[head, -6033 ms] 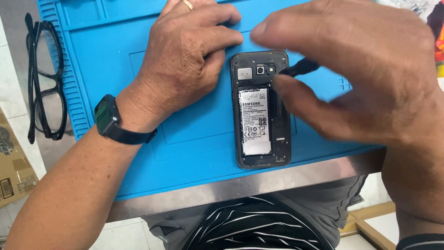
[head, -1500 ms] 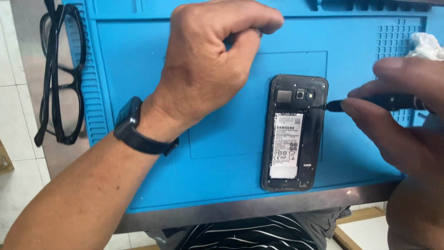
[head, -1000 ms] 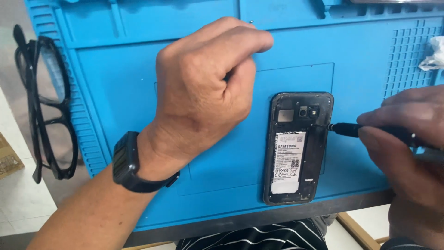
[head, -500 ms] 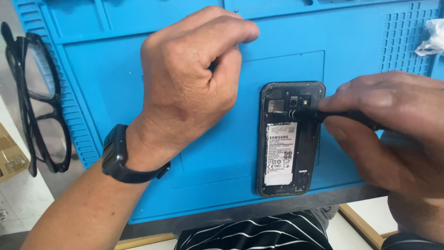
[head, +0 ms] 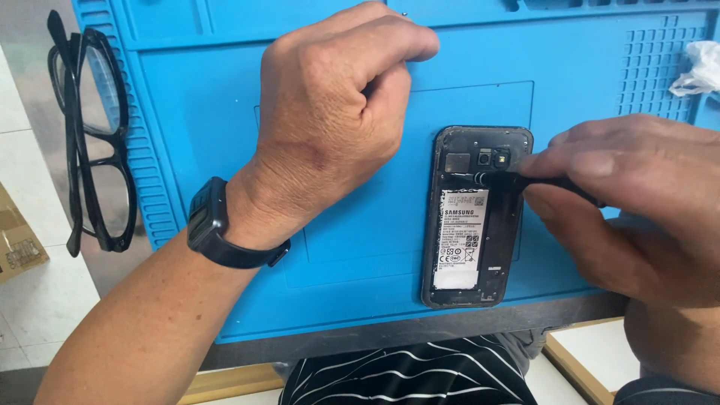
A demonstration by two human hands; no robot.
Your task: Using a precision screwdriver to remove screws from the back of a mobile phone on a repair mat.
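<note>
Head view: right hand (head: 637, 202) presses slim black tool (head: 525, 180) into opened phone (head: 474, 217).

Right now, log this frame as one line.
right hand: black tool tip in opened phone near camera | left hand: fisted on blue mat | glasses left

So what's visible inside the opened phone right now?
Inside the opened phone: a white-labelled battery, a camera module above it, and dark circuitry at its right. The black tool in the right hand covers a strip near the top; anything beneath the battery is hidden.
</note>
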